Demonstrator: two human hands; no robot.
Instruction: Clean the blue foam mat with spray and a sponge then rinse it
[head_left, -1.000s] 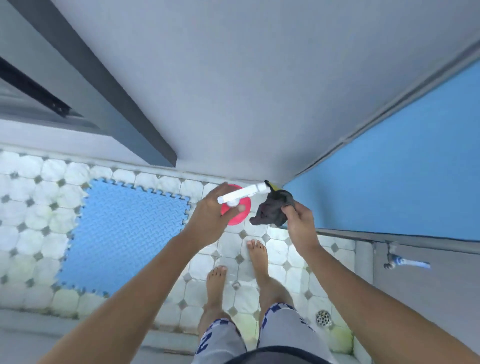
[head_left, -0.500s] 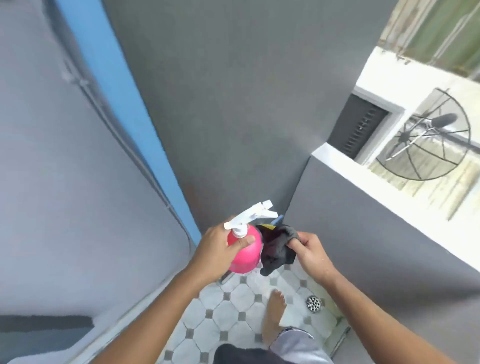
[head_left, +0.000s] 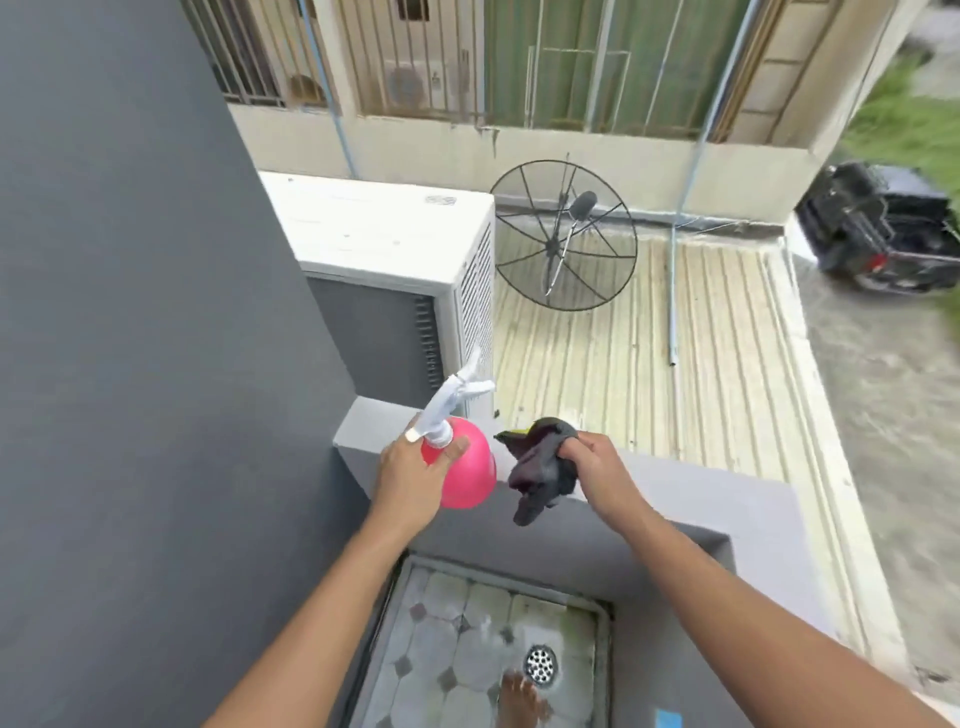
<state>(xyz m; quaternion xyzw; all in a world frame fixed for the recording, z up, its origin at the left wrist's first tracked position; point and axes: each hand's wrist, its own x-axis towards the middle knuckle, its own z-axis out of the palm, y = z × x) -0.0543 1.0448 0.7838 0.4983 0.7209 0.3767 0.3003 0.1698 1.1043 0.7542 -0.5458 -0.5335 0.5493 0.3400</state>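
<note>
My left hand (head_left: 413, 480) grips a pink spray bottle (head_left: 467, 473) with a white trigger head (head_left: 457, 397), held upright above the grey ledge. Just right of it, my right hand (head_left: 592, 467) clutches a dark cloth (head_left: 540, 478) with a bit of yellow sponge (head_left: 524, 431) showing at its top. Both hands hover over the corner of the grey parapet wall (head_left: 675, 499). The blue foam mat is out of view.
A dark grey wall (head_left: 130, 364) fills the left. Below lie the tiled floor (head_left: 457, 654), a round drain (head_left: 540, 665) and my bare foot (head_left: 522, 699). Beyond the parapet are a white air-conditioner unit (head_left: 395, 234), a mesh satellite dish (head_left: 563, 236) and a dark vehicle (head_left: 883, 228).
The view has swung to the right, from the floor with the blue mat to the parapet and rooftop. Both hands keep their hold and have risen over the ledge; the bottle now stands upright.
</note>
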